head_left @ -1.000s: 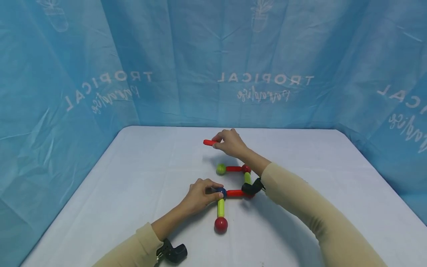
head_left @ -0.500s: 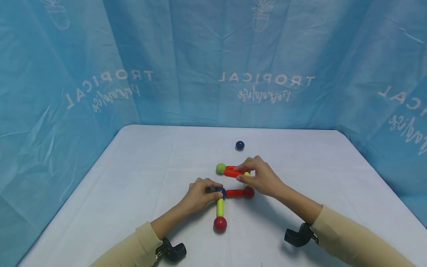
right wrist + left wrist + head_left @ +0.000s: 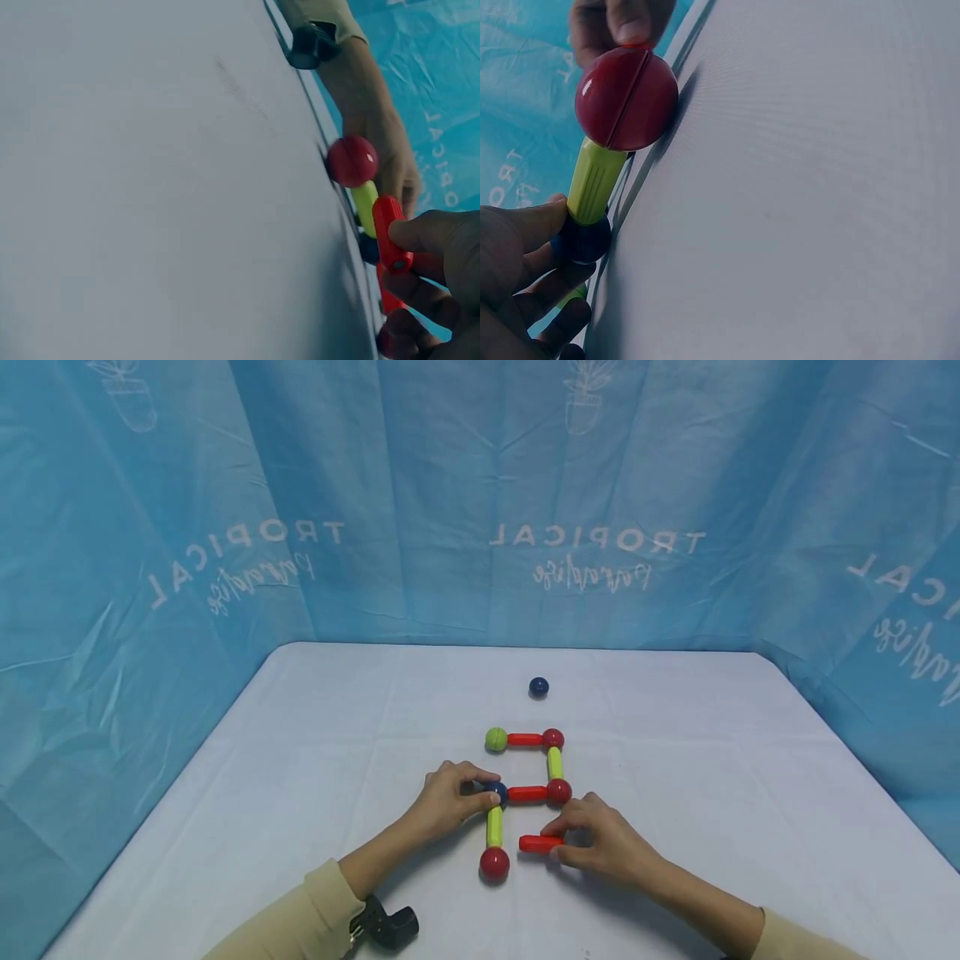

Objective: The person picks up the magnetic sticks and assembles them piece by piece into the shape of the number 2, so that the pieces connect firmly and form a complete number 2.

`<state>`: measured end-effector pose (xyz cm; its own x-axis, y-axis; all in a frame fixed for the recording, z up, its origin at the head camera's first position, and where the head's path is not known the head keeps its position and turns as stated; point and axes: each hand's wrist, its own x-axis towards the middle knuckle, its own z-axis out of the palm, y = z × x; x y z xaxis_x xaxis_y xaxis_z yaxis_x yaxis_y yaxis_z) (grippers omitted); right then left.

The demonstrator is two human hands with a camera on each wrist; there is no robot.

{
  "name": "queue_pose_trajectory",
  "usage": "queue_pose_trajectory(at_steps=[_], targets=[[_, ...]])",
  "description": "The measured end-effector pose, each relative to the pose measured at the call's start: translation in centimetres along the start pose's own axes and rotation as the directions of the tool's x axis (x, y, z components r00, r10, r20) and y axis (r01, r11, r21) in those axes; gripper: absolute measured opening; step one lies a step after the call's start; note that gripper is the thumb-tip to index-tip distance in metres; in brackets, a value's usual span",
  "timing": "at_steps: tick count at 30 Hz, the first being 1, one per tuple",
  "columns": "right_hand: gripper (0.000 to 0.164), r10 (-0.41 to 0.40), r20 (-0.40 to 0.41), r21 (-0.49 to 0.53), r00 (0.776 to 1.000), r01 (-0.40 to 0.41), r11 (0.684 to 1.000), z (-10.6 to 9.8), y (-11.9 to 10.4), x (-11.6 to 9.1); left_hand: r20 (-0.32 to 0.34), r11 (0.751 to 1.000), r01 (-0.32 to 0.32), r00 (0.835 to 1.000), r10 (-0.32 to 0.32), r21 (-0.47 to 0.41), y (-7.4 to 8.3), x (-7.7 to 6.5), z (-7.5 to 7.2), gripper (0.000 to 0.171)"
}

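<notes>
My left hand (image 3: pixel 450 802) pinches a dark blue ball (image 3: pixel 583 238) between thumb and fingers. From that ball a yellow-green rod (image 3: pixel 495 827) runs toward me to a red ball (image 3: pixel 494 864), and a red rod (image 3: pixel 528 794) runs right to another red ball (image 3: pixel 558 792). A second yellow-green rod (image 3: pixel 555 764) leads away from there to a far red ball (image 3: pixel 552 740), then a red rod (image 3: pixel 524 740) ends at a green ball (image 3: pixel 496 740). My right hand (image 3: pixel 603 843) pinches a loose red rod (image 3: pixel 538 844), held sideways to the right of the near red ball.
A single dark blue ball (image 3: pixel 538 687) lies toward the back of the white table (image 3: pixel 360 718). Blue curtains (image 3: pixel 480 477) with printed lettering hang behind and beside the table. A black wrist camera (image 3: pixel 386 925) sits at my left sleeve.
My right hand has brought the red rod from the back of the table toward me, past the far balls, to near the front red ball. The left hand stays on the blue ball.
</notes>
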<state>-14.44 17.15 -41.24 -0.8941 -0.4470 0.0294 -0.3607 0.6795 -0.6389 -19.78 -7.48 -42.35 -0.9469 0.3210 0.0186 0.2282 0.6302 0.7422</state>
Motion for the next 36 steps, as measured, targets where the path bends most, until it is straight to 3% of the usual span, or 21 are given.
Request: queue_pose_trajectory(at_steps=[4, 13, 28, 32, 36], targets=[[0.024, -0.031, 0.023, 0.017, 0.999, 0.03, 0.999, 0.6, 0.1, -0.6, -0.001, 1.0, 0.0, 1.0, 0.0, -0.003, 0.0, 0.0, 0.0, 0.03], [0.023, -0.019, 0.054, 0.046, 0.998, 0.017, 0.999, 1.1, -0.5, -1.0, -0.005, 1.0, -0.01, 1.0, 0.01, 0.003, 0.2, -0.1, -0.1, 0.03], [0.022, -0.029, 0.053, 0.07, 0.998, 0.025, 0.997, 1.3, -0.4, -1.1, -0.009, 1.0, -0.015, 1.0, 0.015, -0.007, 0.2, -0.3, -0.2, 0.032], [0.022, -0.028, 0.059, 0.073, 0.998, 0.023, 0.997, 1.3, -0.3, -1.1, -0.061, 1.0, -0.018, 0.998, 0.018, -0.004, 0.4, -1.1, -0.4, 0.038], [0.022, -0.02, 0.062, 0.07, 0.998, 0.015, 0.997, 1.3, -0.3, -1.0, -0.087, 0.999, -0.04, 0.995, 0.04, 0.007, 0.9, -2.8, -0.9, 0.038]])
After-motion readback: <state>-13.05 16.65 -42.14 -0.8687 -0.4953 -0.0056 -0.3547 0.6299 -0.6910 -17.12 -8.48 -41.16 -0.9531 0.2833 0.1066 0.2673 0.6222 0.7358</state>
